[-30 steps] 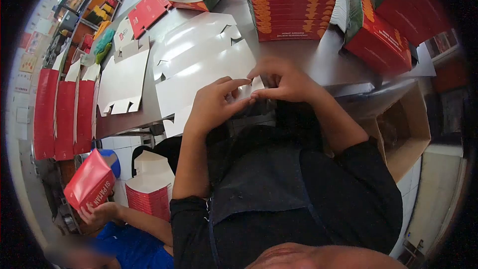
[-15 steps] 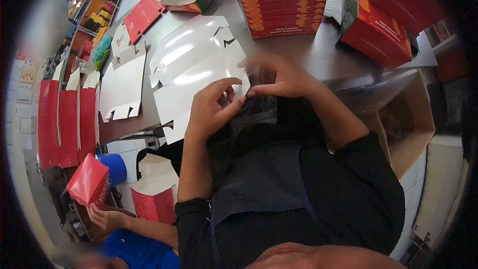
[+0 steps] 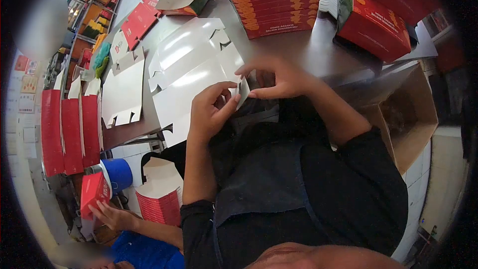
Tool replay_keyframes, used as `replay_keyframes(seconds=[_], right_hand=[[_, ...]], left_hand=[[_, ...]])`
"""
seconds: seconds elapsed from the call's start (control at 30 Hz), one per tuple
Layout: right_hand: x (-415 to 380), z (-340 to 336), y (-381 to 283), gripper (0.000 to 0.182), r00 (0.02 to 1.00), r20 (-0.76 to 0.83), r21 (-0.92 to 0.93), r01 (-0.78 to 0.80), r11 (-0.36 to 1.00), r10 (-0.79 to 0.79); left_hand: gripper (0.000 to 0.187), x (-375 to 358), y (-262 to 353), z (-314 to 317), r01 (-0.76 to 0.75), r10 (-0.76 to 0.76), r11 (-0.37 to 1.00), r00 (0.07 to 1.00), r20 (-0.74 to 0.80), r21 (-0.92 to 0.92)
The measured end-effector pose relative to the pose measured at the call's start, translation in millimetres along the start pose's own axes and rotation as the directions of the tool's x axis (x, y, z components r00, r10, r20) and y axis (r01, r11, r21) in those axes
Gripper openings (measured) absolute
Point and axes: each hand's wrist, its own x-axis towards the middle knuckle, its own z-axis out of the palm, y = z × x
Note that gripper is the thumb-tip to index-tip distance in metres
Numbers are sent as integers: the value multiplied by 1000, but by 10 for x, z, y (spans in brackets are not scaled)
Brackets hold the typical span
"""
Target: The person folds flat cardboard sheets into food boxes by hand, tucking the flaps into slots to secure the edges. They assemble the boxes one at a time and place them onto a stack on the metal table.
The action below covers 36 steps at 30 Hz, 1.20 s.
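Note:
A flat white cardboard sheet (image 3: pixel 199 69) with cut notches lies on the dark table (image 3: pixel 308 52), reaching to the table's near edge. My left hand (image 3: pixel 211 112) pinches a raised flap (image 3: pixel 243 92) at the sheet's right corner between thumb and fingers. On the flap's other side is my right hand (image 3: pixel 276 79), its index finger and thumb curved and apart, the tips close to the flap's edge. Whether those tips touch the flap is hard to tell.
Red printed boxes (image 3: pixel 279 7) stand stacked at the back, with another red box (image 3: pixel 373 25) to the right. A brown carton (image 3: pixel 413 119) is at the right. Lower left, a co-worker's hand (image 3: pixel 114 216) holds a red box (image 3: pixel 93 192) near a blue bucket (image 3: pixel 118 173).
The flap now tilts more to the right, and my right hand's fingers have spread a little. The co-worker's red box has turned and moved slightly right. The view has shifted slightly.

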Motion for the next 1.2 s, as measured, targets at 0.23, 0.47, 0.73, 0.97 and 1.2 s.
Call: replay_keyframes(seconds=[0.23, 0.47, 0.73, 0.97, 1.2], right_hand=[[-11, 37, 0, 40, 995, -2, -48, 96, 994, -96], [-5, 154, -51, 24, 974, 25, -423, 214, 881, -225], [160, 269, -532, 60, 924, -126, -669, 190, 719, -361], [358, 513, -1098, 84, 856, -88, -171, 490, 855, -509], [456, 256, -952, 55, 650, 150, -598, 660, 455, -745]], left_hand=[[26, -73, 163, -11, -16, 85, 957, 969, -230, 288], [34, -175, 583, -385, -2, 162, 968, 767, -620, 250], [55, -402, 744, -376, -434, 261, 898, 399, -879, 71], [98, -502, 771, -36, -631, 328, 622, 748, -577, -464], [77, -623, 832, -820, -423, 32, 442, 889, -457, -791]])
